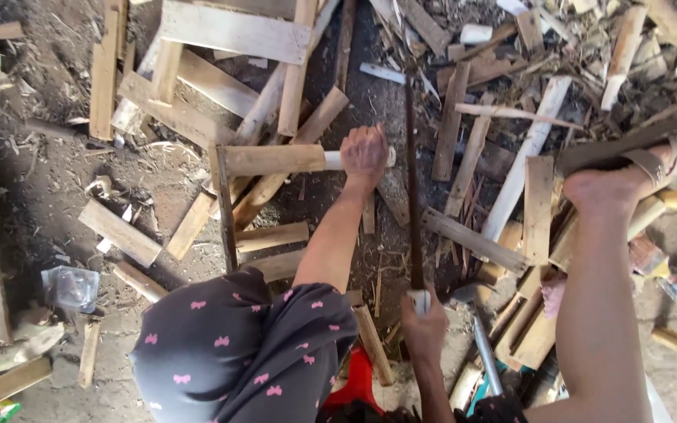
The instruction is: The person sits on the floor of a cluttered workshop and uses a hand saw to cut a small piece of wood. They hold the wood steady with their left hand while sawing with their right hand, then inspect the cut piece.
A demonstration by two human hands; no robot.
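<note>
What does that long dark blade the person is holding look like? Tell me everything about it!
The long dark blade is thin, narrow and straight, and looks like dull, dark metal. It runs up the picture away from the person, over the scattered wood pieces on the dirt ground. Its pale handle end sits in the grip of the right hand. The left hand holds a wooden stick just left of it; whether blade and stick touch is unclear.

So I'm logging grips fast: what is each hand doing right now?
Left hand: closed around the end of a pale wood piece.
Right hand: closed on the handle of a long dark blade, held upright.
</note>
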